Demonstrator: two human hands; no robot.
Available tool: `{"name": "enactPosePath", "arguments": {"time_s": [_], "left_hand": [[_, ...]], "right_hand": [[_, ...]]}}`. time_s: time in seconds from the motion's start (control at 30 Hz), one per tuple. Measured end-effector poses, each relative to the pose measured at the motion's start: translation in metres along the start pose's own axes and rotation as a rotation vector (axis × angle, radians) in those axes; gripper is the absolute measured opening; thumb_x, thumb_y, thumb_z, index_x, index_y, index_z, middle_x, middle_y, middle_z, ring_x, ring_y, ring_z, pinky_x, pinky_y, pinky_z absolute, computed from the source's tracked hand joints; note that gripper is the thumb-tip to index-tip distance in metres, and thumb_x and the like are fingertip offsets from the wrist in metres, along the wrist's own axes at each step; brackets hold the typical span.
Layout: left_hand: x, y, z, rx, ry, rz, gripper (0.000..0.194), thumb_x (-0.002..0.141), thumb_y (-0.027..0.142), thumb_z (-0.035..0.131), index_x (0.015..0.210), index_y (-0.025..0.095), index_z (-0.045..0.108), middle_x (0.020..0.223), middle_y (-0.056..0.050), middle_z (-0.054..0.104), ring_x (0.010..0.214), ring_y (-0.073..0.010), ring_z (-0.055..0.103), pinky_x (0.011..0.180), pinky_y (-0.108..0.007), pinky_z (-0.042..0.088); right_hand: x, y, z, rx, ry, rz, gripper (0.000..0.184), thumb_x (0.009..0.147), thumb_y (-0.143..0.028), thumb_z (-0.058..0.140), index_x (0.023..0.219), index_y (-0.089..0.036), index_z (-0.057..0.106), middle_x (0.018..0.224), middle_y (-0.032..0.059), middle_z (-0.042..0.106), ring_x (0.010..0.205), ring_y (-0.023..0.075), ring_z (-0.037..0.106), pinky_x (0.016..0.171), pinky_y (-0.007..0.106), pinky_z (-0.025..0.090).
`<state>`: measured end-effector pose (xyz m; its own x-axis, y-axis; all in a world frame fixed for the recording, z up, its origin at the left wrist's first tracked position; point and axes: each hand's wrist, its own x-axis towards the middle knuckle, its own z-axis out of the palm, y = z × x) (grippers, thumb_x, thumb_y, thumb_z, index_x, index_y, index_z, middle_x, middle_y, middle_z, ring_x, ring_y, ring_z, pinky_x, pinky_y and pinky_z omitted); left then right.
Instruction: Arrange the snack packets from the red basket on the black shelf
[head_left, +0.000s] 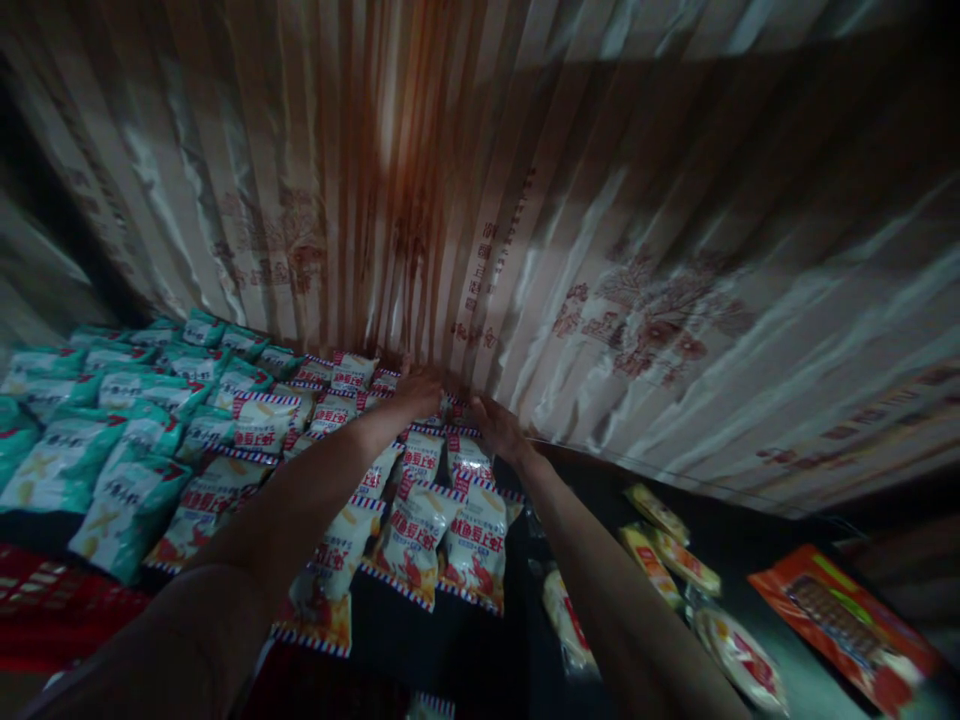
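Note:
My left hand [421, 388] reaches to the back row of white, red and blue-striped snack bags, its fingers curled at one side of a snack bag [454, 412] by the curtain. On that bag's other side is my right hand [501, 430], thumb up and fingers closed against it. The dim light hides parts of the fingers and most of this bag. In front of my hands, more striped bags stand in rows, among them a snack bag [474, 540] and another snack bag [412, 535] near the front.
Teal snack bags [139, 500] fill the left side. A red basket [60, 605] is at the lower left. At right, on the dark tabletop [585, 490], lie small yellow packs [652, 560], round wrapped packs [739, 650] and an orange pack [844, 625]. A printed, pleated curtain [517, 250] hangs close behind.

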<state>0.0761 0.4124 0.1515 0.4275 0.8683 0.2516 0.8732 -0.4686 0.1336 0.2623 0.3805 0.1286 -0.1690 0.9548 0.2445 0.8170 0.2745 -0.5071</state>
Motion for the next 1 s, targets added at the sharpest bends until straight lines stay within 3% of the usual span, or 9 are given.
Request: {"name": "enactPosePath", "arguments": {"time_s": [0.17,0.37,0.63,0.73,1.0], "left_hand": [[-0.017,0.008,-0.015,0.097,-0.032,0.062,0.030,0.089,0.021,0.043,0.097,0.018,0.072,0.116,-0.013,0.064,0.123,-0.0301,0.045,0.112,-0.057,0.010],[-0.055,0.028,-0.033,0.097,0.048,0.143,0.031,0.090,0.024,0.041,0.107,0.016,0.067,0.125,-0.014,0.058,0.132,-0.0298,0.036,0.114,-0.055,0.010],[-0.124,0.063,-0.042,0.101,0.139,0.211,0.034,0.091,0.029,0.041,0.113,0.013,0.062,0.135,-0.014,0.052,0.137,-0.0272,0.032,0.115,-0.050,0.014],[-0.148,0.057,-0.042,0.111,0.149,0.215,0.033,0.091,0.029,0.042,0.113,0.013,0.061,0.136,-0.014,0.052,0.139,-0.0272,0.029,0.116,-0.050,0.013],[-0.208,0.018,-0.046,0.109,0.145,0.150,0.037,0.090,0.028,0.045,0.119,0.010,0.057,0.142,-0.017,0.044,0.141,-0.0285,0.024,0.116,-0.049,0.015]], "right_hand": [[-0.018,-0.008,-0.011,0.056,0.144,0.035,0.064,0.093,-0.059,0.018,0.104,-0.020,0.067,0.114,0.0108,0.067,0.115,0.0249,0.057,0.101,0.041,0.042],[-0.048,-0.021,-0.016,0.113,0.270,0.037,0.073,0.090,-0.066,0.018,0.103,-0.016,0.069,0.124,0.0139,0.062,0.127,0.0264,0.048,0.109,0.045,0.035],[-0.085,-0.058,-0.011,0.162,0.271,-0.076,0.064,0.092,-0.060,0.024,0.108,-0.015,0.067,0.125,0.0150,0.061,0.124,0.0257,0.051,0.107,0.046,0.038],[-0.091,-0.072,-0.007,0.173,0.253,-0.095,0.060,0.093,-0.058,0.026,0.107,-0.016,0.067,0.122,0.0138,0.063,0.119,0.0249,0.055,0.105,0.045,0.040],[-0.092,-0.112,0.018,0.167,0.136,-0.139,0.068,0.092,-0.063,0.021,0.105,-0.015,0.067,0.117,0.0154,0.065,0.116,0.0251,0.057,0.102,0.044,0.043]]}}
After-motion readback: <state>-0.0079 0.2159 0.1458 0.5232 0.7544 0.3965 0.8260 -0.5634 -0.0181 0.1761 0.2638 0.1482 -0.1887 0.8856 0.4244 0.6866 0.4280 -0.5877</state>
